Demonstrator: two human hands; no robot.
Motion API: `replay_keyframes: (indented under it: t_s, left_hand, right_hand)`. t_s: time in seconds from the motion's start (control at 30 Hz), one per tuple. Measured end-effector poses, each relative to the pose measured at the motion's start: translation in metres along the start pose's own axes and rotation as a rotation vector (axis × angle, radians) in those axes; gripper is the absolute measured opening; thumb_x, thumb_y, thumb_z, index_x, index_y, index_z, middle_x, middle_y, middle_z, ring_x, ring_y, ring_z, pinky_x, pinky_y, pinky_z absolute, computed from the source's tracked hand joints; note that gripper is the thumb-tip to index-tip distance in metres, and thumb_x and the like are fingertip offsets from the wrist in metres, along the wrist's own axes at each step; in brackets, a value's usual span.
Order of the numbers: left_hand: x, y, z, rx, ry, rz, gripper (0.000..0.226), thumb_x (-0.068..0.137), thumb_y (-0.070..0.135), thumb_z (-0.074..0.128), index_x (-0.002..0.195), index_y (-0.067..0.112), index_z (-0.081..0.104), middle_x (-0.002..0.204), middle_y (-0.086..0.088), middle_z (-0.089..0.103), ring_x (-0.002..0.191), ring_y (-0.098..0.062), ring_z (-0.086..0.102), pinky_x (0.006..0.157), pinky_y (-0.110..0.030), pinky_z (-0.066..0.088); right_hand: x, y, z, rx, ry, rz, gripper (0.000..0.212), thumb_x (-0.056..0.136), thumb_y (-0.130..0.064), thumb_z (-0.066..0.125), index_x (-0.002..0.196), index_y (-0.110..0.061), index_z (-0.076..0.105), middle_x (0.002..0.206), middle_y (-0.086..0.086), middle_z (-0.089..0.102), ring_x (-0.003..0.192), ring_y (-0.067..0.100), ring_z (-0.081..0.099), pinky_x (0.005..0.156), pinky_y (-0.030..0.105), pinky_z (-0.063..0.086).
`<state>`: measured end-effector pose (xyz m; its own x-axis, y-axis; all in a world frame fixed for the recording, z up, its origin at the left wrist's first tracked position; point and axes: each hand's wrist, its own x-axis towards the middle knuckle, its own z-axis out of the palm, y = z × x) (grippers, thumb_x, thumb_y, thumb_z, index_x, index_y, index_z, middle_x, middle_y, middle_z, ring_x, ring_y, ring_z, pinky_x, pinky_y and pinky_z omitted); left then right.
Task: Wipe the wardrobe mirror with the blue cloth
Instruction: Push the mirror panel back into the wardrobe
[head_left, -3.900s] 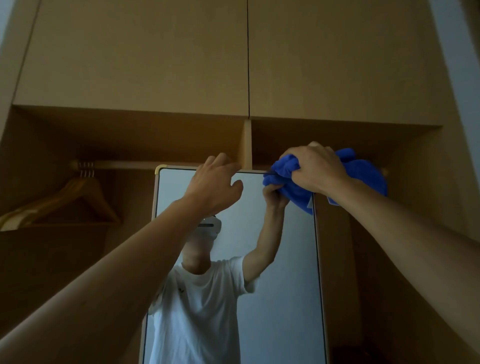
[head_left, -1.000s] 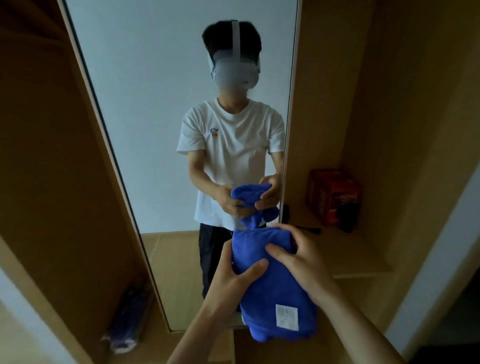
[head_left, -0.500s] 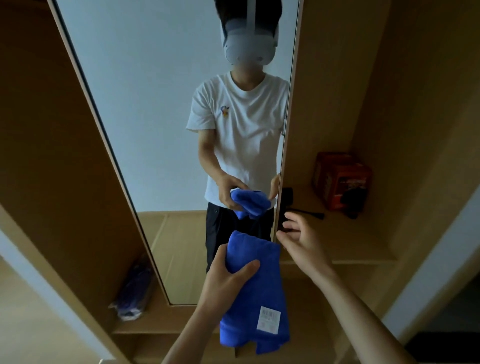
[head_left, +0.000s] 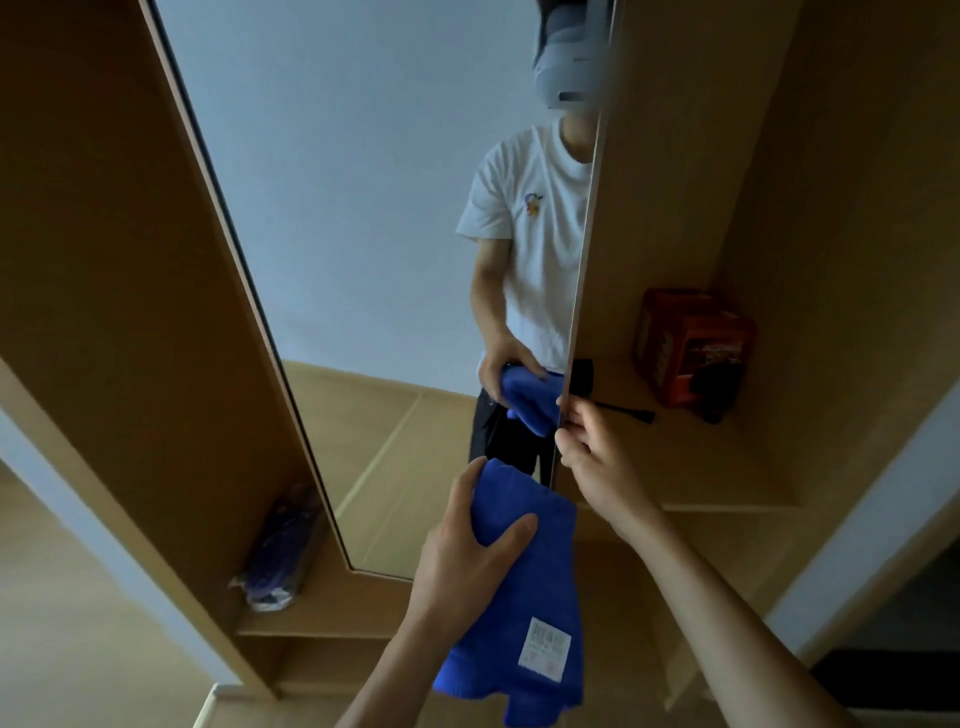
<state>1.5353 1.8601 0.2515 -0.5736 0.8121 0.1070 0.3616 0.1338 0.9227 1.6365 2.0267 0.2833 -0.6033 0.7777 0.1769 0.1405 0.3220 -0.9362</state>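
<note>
The tall wardrobe mirror (head_left: 363, 234) leans across the middle of the view and reflects a person in a white T-shirt. My left hand (head_left: 467, 556) grips the folded blue cloth (head_left: 524, 582) near its top, a little in front of the mirror's lower right corner. The cloth hangs down with a white label showing and does not touch the glass. My right hand (head_left: 597, 462) is at the mirror's right edge, with fingers and thumb curled round that edge.
A red box (head_left: 685, 343) and a thin black tool (head_left: 628, 413) lie on the wooden shelf (head_left: 717, 478) right of the mirror. A plastic-wrapped dark bundle (head_left: 280, 551) lies on the lower ledge to the left. Wardrobe panels close in both sides.
My right hand has let go of the cloth and moved up to the mirror's right edge. My left hand alone holds the cloth now. The view has shifted right.
</note>
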Motion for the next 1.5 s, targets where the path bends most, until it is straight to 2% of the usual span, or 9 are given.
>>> replay_keyframes:
  t_s: [0.17, 0.3, 0.37, 0.5, 0.8, 0.9, 1.07, 1.33, 1.5]
  left_hand:
    - [-0.01, 0.011, 0.005, 0.106, 0.001, 0.084, 0.068, 0.09, 0.06, 0.065, 0.139, 0.074, 0.02, 0.109, 0.048, 0.05, 0.093, 0.016, 0.061, 0.066, -0.013, 0.051]
    - [-0.018, 0.016, 0.01, 0.191, -0.006, 0.124, 0.067, 0.094, 0.056, 0.061, 0.142, 0.073, 0.017, 0.124, 0.028, 0.062, 0.096, 0.002, 0.068, 0.077, -0.026, 0.06]
    - [-0.024, 0.016, 0.012, 0.221, 0.001, 0.144, 0.07, 0.094, 0.056, 0.06, 0.144, 0.073, 0.014, 0.135, 0.023, 0.06, 0.106, -0.004, 0.067, 0.086, -0.029, 0.059]
    - [-0.035, 0.012, 0.013, 0.22, 0.041, 0.186, 0.076, 0.094, 0.056, 0.059, 0.148, 0.07, 0.008, 0.139, 0.027, 0.055, 0.111, 0.005, 0.061, 0.081, -0.007, 0.048]
    - [-0.056, 0.008, -0.003, 0.194, 0.05, 0.188, 0.086, 0.089, 0.063, 0.057, 0.146, 0.072, -0.007, 0.13, 0.037, 0.042, 0.122, 0.003, 0.057, 0.1, -0.022, 0.051]
    - [-0.056, 0.008, -0.005, 0.189, 0.084, 0.187, 0.084, 0.085, 0.067, 0.055, 0.149, 0.069, 0.001, 0.132, 0.026, 0.053, 0.116, 0.006, 0.057, 0.096, -0.017, 0.05]
    - [-0.048, 0.016, -0.014, 0.178, 0.138, 0.269, 0.075, 0.085, 0.062, 0.062, 0.147, 0.069, 0.02, 0.133, 0.026, 0.055, 0.118, 0.011, 0.054, 0.097, -0.017, 0.049]
    - [-0.029, 0.06, -0.039, 0.132, 0.158, 0.403, 0.074, 0.084, 0.064, 0.058, 0.15, 0.064, 0.024, 0.13, 0.033, 0.054, 0.118, 0.011, 0.055, 0.098, -0.025, 0.054]
    - [-0.026, 0.073, -0.046, 0.116, 0.147, 0.438, 0.073, 0.084, 0.068, 0.054, 0.151, 0.059, 0.027, 0.125, 0.036, 0.055, 0.114, 0.01, 0.057, 0.094, -0.025, 0.056]
  right_hand:
    - [-0.019, -0.002, 0.005, -0.047, 0.063, -0.035, 0.033, 0.106, -0.022, 0.043, 0.136, -0.031, 0.051, 0.128, -0.016, 0.06, 0.117, 0.001, 0.056, 0.101, 0.035, 0.049]
    - [-0.031, -0.006, 0.011, -0.12, 0.072, -0.039, 0.031, 0.106, -0.027, 0.043, 0.134, -0.024, 0.057, 0.127, -0.008, 0.063, 0.117, 0.006, 0.058, 0.102, 0.039, 0.049]
    - [-0.039, -0.009, 0.016, -0.16, 0.081, -0.056, 0.032, 0.105, -0.029, 0.046, 0.134, -0.021, 0.058, 0.128, -0.007, 0.063, 0.114, 0.003, 0.058, 0.1, 0.032, 0.049]
    - [-0.059, -0.014, 0.031, -0.145, 0.067, -0.083, 0.033, 0.102, -0.033, 0.051, 0.134, -0.026, 0.057, 0.112, -0.029, 0.055, 0.1, -0.021, 0.052, 0.084, 0.002, 0.043]
    - [-0.071, -0.022, 0.05, -0.119, 0.041, -0.101, 0.017, 0.1, -0.038, 0.053, 0.112, -0.049, 0.054, 0.097, -0.039, 0.057, 0.096, -0.029, 0.05, 0.075, -0.001, 0.042]
    - [-0.07, -0.024, 0.055, -0.131, 0.035, -0.098, 0.016, 0.099, -0.039, 0.054, 0.099, -0.054, 0.054, 0.09, -0.045, 0.06, 0.095, -0.028, 0.051, 0.073, -0.002, 0.041]
    - [-0.064, -0.036, 0.051, -0.094, 0.04, -0.104, 0.009, 0.092, -0.053, 0.05, 0.095, -0.05, 0.058, 0.095, -0.027, 0.066, 0.092, -0.021, 0.058, 0.072, 0.001, 0.044]
    - [-0.053, -0.097, 0.036, -0.104, 0.151, -0.308, 0.01, 0.093, -0.051, 0.048, 0.101, -0.054, 0.054, 0.099, -0.053, 0.054, 0.1, -0.023, 0.054, 0.075, -0.003, 0.04]
    - [-0.051, -0.108, 0.033, -0.126, 0.169, -0.344, 0.012, 0.096, -0.054, 0.048, 0.102, -0.053, 0.057, 0.099, -0.041, 0.062, 0.096, -0.014, 0.061, 0.072, 0.004, 0.047]
